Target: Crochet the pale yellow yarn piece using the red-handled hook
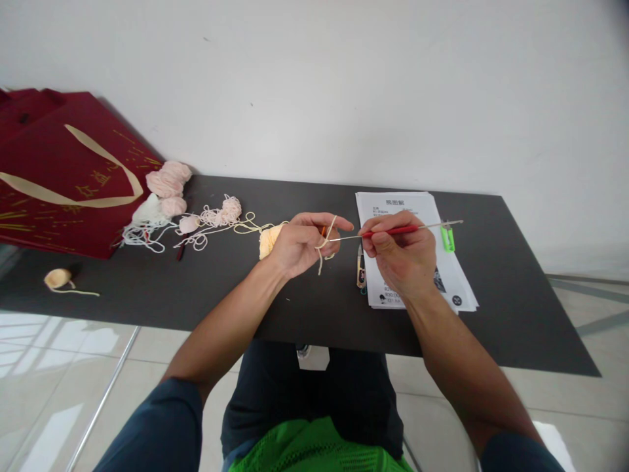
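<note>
Head cam: we see the right hand [400, 259] w/ fingers pinched on the red-handled crochet hook [393, 231]. Hook's long axis runs approx. horizontal, tip pointing left at the left hand [299, 244], just beside it. Left hand's grip is closed on the cream yarn strand [328, 240], looped over the index finger, small yellow crochet piece [268, 240] tucked behind. Both held above the table [196, 288]; paper sheets [407, 210] under the right hand.
</note>
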`<action>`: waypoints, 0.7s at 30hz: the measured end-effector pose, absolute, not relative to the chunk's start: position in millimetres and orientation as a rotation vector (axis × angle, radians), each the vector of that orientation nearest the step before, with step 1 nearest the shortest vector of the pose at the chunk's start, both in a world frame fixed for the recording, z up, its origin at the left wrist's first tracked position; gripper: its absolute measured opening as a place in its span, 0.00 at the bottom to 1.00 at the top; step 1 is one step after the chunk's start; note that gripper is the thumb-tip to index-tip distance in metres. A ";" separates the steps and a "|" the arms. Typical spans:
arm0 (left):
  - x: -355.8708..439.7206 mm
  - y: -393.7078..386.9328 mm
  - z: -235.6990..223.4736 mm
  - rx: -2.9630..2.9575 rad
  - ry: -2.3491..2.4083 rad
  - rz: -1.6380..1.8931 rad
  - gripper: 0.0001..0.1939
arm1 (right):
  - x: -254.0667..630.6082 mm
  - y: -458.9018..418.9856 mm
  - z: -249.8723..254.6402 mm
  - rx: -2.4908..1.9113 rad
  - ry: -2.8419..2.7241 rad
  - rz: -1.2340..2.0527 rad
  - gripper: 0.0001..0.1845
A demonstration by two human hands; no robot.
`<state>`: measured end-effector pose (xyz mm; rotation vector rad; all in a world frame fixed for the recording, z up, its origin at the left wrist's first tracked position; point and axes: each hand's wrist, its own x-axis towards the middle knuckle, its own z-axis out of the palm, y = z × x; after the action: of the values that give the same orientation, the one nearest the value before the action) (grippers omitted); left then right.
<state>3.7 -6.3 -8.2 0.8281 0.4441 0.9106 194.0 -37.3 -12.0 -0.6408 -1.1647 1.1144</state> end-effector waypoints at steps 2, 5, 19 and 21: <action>3.2 -5.8 -8.7 0.821 0.439 0.897 0.21 | 194.4 -37.1 -11.3 -0.659 -1.164 1.114 0.11; 2.4 -5.0 -9.3 0.834 0.435 0.891 0.20 | 194.8 -36.1 -8.5 -0.674 -1.139 1.158 0.14; 12.5 -9.0 -16.8 1.138 0.780 1.366 0.10 | 182.4 -32.1 -21.3 -0.780 -0.864 1.344 0.11; 14.2 -9.6 -16.1 1.115 0.822 1.375 0.13 | 178.9 -33.6 -22.4 -0.794 -0.865 1.325 0.09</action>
<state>14.2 -9.6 -16.1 1.1146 0.8219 1.3750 178.9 -33.6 -22.4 -0.7937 -0.8647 1.3251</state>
